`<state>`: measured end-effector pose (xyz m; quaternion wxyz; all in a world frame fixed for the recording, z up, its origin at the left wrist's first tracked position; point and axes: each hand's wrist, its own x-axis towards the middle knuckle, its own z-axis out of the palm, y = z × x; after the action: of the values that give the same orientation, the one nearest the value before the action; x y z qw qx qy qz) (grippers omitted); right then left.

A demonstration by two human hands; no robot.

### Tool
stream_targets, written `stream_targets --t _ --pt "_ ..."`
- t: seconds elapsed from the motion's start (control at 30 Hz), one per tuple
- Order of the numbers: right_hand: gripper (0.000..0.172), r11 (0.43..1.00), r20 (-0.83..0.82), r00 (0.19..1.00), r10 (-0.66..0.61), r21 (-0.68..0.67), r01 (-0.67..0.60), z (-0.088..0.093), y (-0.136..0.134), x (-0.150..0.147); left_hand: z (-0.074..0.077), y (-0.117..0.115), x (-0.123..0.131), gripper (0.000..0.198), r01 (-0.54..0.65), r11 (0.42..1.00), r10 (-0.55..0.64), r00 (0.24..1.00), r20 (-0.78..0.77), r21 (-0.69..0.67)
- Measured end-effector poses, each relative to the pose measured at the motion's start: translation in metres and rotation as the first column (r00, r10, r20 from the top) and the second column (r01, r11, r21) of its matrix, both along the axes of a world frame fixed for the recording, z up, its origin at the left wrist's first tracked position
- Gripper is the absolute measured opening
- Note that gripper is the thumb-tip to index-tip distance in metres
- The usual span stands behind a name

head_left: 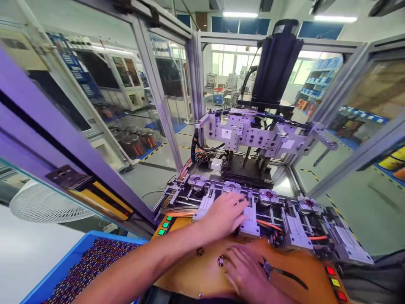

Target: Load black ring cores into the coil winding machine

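Note:
My left hand (pixel 224 213) reaches over the second station of the metal fixture row, fingers bent and thumb apart from them. Its fingertips are by a silver slide block (pixel 249 221); the hand covers part of that station. Nearer me, my right hand (pixel 243 270) is low over the orange-yellow worktop (pixel 183 270). Its fingertips close on the edge of a small ring-shaped stator core (pixel 220 260). Another small dark ring (pixel 199 251) lies to the left. To the right of my right hand are cutting pliers (pixel 267 268) with dark handles.
A blue bin (pixel 91 233) full of small wound parts stands at the left. Reddish parts sit in the right-hand fixture seats (pixel 268 195). Behind rises a metal press head (pixel 253 135) under a black motor (pixel 276 63). Green (pixel 163 232) and red buttons (pixel 330 270) flank the worktop.

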<state>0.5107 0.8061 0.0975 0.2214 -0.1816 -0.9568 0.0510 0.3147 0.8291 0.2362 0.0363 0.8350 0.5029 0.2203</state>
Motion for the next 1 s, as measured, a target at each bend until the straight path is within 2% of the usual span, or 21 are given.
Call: stream_targets --t 0.07,0.1,0.13,0.17,0.2,0.27,0.37,0.5,0.63,0.73,0.8,0.9,0.97,1.0 --pt "0.022 0.998 -0.025 0.999 -0.039 0.053 0.04 0.042 0.034 0.043 0.013 0.051 0.026 0.035 0.052 0.998 -0.053 0.998 -0.041 -0.024" --pt "0.025 0.986 -0.019 0.988 -0.154 0.064 0.155 0.064 0.057 0.069 0.014 0.072 0.039 0.035 0.067 0.997 -0.07 0.996 -0.059 -0.04" --pt "0.024 0.952 -0.047 0.956 -0.289 0.09 0.293 0.085 0.081 0.095 0.011 0.089 0.05 0.034 0.08 0.995 -0.085 0.994 -0.075 -0.062" --pt "0.026 0.891 0.011 0.892 -0.451 0.068 0.45 0.103 0.106 0.12 0.006 0.103 0.059 0.033 0.087 0.992 -0.095 0.991 -0.092 -0.088" --pt "0.028 0.829 0.109 0.822 -0.559 0.044 0.558 0.116 0.13 0.142 0.001 0.113 0.066 0.032 0.091 0.989 -0.104 0.989 -0.107 -0.115" --pt "0.025 0.786 0.193 0.769 -0.609 0.014 0.619 0.129 0.166 0.173 -0.008 0.126 0.076 0.03 0.088 0.983 -0.111 0.984 -0.138 -0.164" --pt "0.024 0.777 0.275 0.754 -0.597 -0.038 0.629 0.126 0.192 0.188 -0.013 0.134 0.082 0.028 0.067 0.974 -0.107 0.978 -0.18 -0.217" --pt "0.024 0.763 0.355 0.739 -0.573 -0.098 0.639 0.118 0.196 0.185 -0.007 0.139 0.083 0.031 0.033 0.963 -0.093 0.973 -0.211 -0.269" --pt "0.025 0.777 0.395 0.766 -0.507 -0.175 0.605 0.121 0.207 0.185 -0.002 0.142 0.084 0.031 0.036 0.939 -0.118 0.968 -0.221 -0.343" --pt "0.017 0.777 0.382 0.785 -0.488 -0.219 0.59 0.134 0.216 0.187 0.001 0.15 0.09 0.03 0.041 0.915 -0.138 0.967 -0.215 -0.401" --pt "0.012 0.776 0.342 0.796 -0.5 -0.23 0.587 0.149 0.208 0.186 0.01 0.155 0.096 0.027 0.041 0.91 -0.129 0.974 -0.188 -0.413" --pt "0.022 0.818 0.205 0.847 -0.491 -0.225 0.529 0.161 0.16 0.17 0.035 0.142 0.094 0.019 0.057 0.937 -0.09 0.993 -0.082 -0.345" --pt "0.022 0.903 0.099 0.939 -0.33 -0.257 0.345 0.146 0.107 0.146 0.051 0.106 0.08 0.015 0.079 0.963 -0.079 0.997 0.013 -0.258" --pt "0.019 0.913 0.13 0.961 -0.246 -0.303 0.274 0.129 0.078 0.131 0.055 0.08 0.07 0.016 0.097 0.971 -0.085 0.995 0.06 -0.218"
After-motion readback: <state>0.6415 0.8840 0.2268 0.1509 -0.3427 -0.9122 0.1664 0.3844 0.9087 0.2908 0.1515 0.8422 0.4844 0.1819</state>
